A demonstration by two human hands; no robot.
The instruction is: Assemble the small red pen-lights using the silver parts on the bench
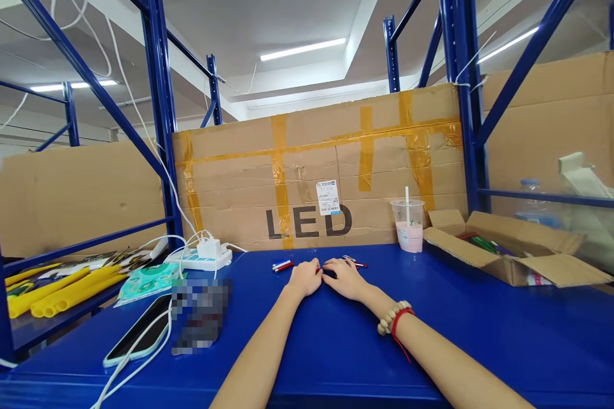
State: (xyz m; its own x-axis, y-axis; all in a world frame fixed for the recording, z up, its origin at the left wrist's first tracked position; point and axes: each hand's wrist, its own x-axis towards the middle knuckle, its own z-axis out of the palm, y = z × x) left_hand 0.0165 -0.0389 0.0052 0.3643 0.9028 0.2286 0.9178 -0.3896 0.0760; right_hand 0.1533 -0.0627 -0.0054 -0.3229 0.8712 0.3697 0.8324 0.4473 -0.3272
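My left hand [306,277] rests low over the blue shelf top [384,339], its fingers curled and pressed together. Close beside it, my right hand [346,278] has its fingers bent inward, the fingertips of both hands nearly touching. Something small and dark shows between them, too small to name. To the left of my left hand lie pens, one blue [280,264] and one red [284,267]. Behind my right hand are more small red and dark pens [355,262], partly hidden by it. A beaded bracelet [387,319] and a red cord [398,323] circle my right wrist.
A cup of pink drink with a straw [409,233] stands at the back right, near an open cardboard box [503,255]. At left are a phone [139,332], white cables, a power strip [204,257] and a teal packet [146,281]. Cardboard [307,172] walls the back.
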